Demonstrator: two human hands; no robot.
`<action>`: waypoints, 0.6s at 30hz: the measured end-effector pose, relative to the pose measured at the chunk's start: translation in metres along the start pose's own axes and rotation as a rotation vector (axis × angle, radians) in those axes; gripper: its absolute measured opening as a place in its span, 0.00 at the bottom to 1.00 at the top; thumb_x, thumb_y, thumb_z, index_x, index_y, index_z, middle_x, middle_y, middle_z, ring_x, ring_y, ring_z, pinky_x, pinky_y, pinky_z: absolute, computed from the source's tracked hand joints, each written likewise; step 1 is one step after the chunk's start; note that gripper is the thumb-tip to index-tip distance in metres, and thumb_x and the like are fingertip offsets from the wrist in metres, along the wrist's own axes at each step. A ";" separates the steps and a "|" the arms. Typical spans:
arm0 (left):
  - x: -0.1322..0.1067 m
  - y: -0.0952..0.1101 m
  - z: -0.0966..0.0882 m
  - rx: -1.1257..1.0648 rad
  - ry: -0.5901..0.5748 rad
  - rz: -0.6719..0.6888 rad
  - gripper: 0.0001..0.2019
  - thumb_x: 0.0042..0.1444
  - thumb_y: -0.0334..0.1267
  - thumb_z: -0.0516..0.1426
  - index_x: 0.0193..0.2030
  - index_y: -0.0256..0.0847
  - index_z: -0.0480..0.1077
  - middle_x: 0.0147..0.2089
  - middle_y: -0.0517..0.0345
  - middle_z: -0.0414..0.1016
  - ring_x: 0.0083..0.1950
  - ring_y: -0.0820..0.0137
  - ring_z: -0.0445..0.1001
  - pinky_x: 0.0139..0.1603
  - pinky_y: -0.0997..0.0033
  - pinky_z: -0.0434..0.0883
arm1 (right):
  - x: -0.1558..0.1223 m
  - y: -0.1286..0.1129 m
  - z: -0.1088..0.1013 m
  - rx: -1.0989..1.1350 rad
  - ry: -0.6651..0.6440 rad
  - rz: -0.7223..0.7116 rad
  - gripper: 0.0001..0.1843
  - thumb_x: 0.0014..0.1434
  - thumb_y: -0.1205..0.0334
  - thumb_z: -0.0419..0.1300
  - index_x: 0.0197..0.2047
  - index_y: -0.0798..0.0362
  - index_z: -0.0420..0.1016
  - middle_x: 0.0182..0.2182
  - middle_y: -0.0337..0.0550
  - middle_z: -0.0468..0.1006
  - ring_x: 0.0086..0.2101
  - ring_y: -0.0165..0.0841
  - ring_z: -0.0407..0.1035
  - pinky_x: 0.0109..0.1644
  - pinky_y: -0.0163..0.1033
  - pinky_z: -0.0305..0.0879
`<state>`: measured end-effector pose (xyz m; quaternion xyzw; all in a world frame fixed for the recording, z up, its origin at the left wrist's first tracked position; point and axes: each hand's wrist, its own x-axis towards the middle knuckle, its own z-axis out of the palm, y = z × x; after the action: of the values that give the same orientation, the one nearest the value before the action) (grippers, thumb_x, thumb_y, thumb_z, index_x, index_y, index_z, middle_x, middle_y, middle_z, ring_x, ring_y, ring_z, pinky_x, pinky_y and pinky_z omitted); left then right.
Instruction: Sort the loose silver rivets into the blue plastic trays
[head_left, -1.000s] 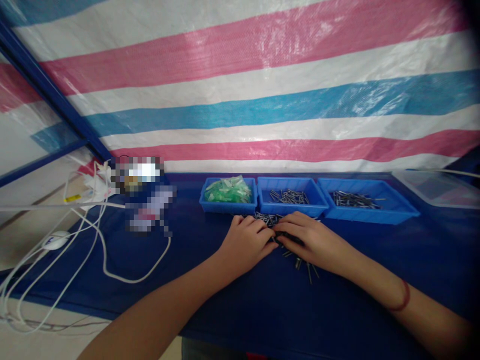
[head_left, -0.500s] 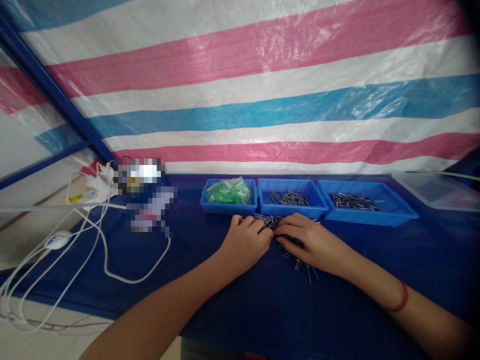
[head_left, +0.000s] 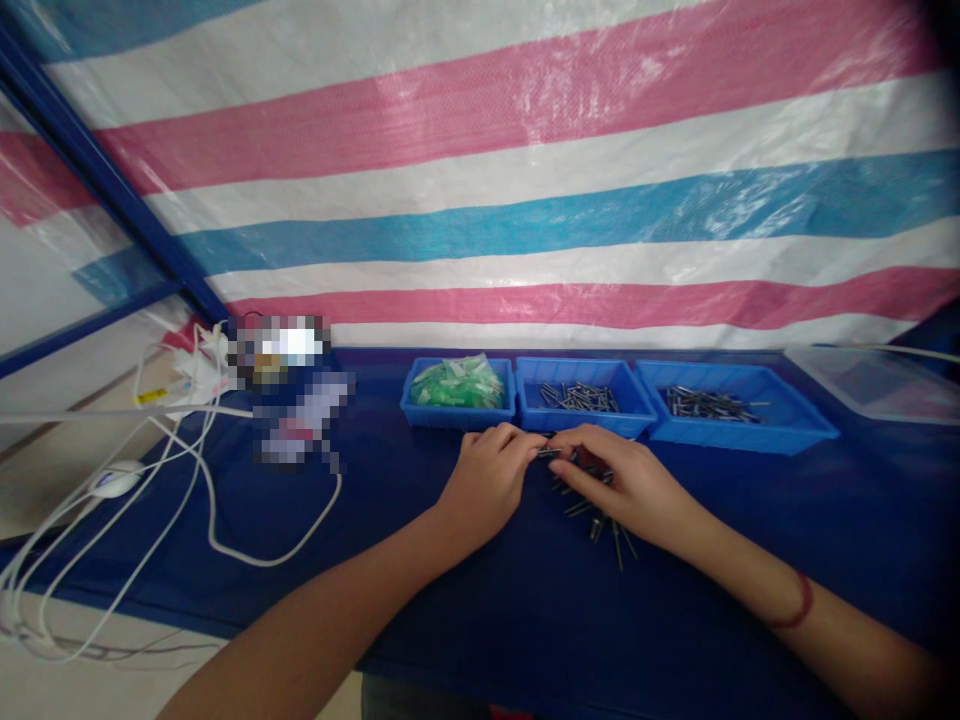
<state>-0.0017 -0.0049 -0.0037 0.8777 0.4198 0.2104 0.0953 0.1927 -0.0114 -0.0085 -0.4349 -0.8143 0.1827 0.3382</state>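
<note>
Both hands meet over the dark blue tabletop (head_left: 480,620), just in front of the blue bins. My left hand (head_left: 486,478) has its fingers closed on the left end of a few thin metal pins (head_left: 550,453), like nails or screws. At their other end, my right hand (head_left: 641,488) pinches with thumb and forefinger. Under and beside the right palm lies a loose spread of similar pins (head_left: 618,545), partly hidden by that hand. The exact kind of pin is too small to make out.
Behind the hands stand a bin (head_left: 457,416) with a green bag, a middle bin (head_left: 585,418) of metal pins and a right bin (head_left: 787,425) of darker pins. A clear plastic lid or tray (head_left: 862,385) lies far right. White cables (head_left: 206,480) loop across the left side.
The left fingers have drawn together and lifted slightly, now on a few pins. My right hand has opened somewhat from the pile, showing more loose pins under it.
</note>
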 end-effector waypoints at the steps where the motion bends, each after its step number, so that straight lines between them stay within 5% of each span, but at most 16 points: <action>1: 0.000 0.000 0.000 -0.030 0.002 -0.007 0.15 0.68 0.34 0.43 0.54 0.43 0.65 0.47 0.56 0.71 0.49 0.67 0.69 0.47 0.65 0.61 | 0.000 0.000 0.000 0.025 0.021 0.034 0.08 0.62 0.58 0.55 0.42 0.51 0.71 0.34 0.42 0.76 0.33 0.33 0.70 0.36 0.38 0.67; 10: -0.002 0.003 0.001 -0.024 -0.063 0.015 0.15 0.67 0.34 0.43 0.53 0.43 0.66 0.49 0.55 0.70 0.50 0.67 0.68 0.48 0.65 0.63 | -0.001 0.003 -0.003 0.063 0.112 0.101 0.08 0.62 0.58 0.54 0.38 0.51 0.72 0.30 0.40 0.75 0.30 0.31 0.69 0.31 0.36 0.64; 18: -0.002 0.006 -0.001 -0.025 -0.014 -0.004 0.15 0.65 0.45 0.48 0.54 0.45 0.66 0.49 0.55 0.70 0.49 0.65 0.66 0.47 0.64 0.63 | -0.006 -0.004 -0.003 0.012 0.182 0.047 0.04 0.61 0.62 0.54 0.38 0.50 0.68 0.29 0.41 0.73 0.28 0.31 0.67 0.30 0.36 0.65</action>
<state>0.0008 -0.0102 -0.0009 0.8771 0.4182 0.2094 0.1098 0.1950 -0.0183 -0.0058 -0.4666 -0.7686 0.1553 0.4092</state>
